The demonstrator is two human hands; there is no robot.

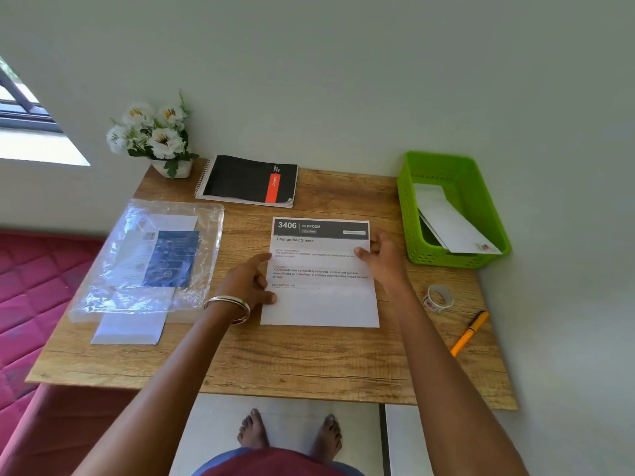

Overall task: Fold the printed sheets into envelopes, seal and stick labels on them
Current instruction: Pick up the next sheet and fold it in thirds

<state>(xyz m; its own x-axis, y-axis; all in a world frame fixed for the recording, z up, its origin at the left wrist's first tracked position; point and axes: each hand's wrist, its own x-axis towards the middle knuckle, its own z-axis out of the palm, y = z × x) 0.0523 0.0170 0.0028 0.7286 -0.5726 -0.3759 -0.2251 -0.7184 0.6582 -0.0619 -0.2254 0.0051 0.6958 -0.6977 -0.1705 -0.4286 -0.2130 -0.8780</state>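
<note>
A printed sheet (321, 304) headed "3406 Bedroom" lies flat in the middle of the wooden table (292, 365). Its lower part shows blank white, as if folded up over the text. My left hand (249, 281) rests at the sheet's left edge, with the index finger stretched out and the thumb touching the paper. My right hand (383, 259) holds the right edge, thumb on top of the paper and fingers curled beside it. A roll of labels (438, 298) lies to the right of the sheet. A sealed white envelope (453, 228) leans inside the green basket (443, 164).
A clear plastic bag (151, 252) of papers lies at the left, with a white envelope (129, 329) poking out beneath it. A black spiral notebook (247, 180) and a flower pot (156, 139) stand at the back. An orange pen (469, 333) lies near the right edge.
</note>
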